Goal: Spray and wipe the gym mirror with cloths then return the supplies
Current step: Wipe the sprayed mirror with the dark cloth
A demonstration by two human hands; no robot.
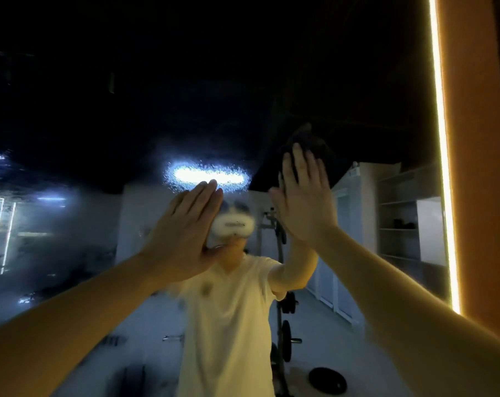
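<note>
The gym mirror (99, 224) fills the view, and wet spray droplets blur its left half and the reflected ceiling light. My right hand (303, 202) is raised flat with straight fingers, pressing a dark cloth (317, 144) against the glass; the cloth shows above my fingertips. My left hand (183, 224) is also raised with straight fingers close together, flat toward the mirror at centre. I cannot tell whether a cloth lies under the left hand. No spray bottle is in view. My reflection in a white shirt stands behind both hands.
A bright light strip (441, 138) runs down the mirror's right edge, with an orange wall (478, 167) beside it. The mirror reflects a weight rack (283, 325), a plate on the floor (327, 381) and shelves (398, 224).
</note>
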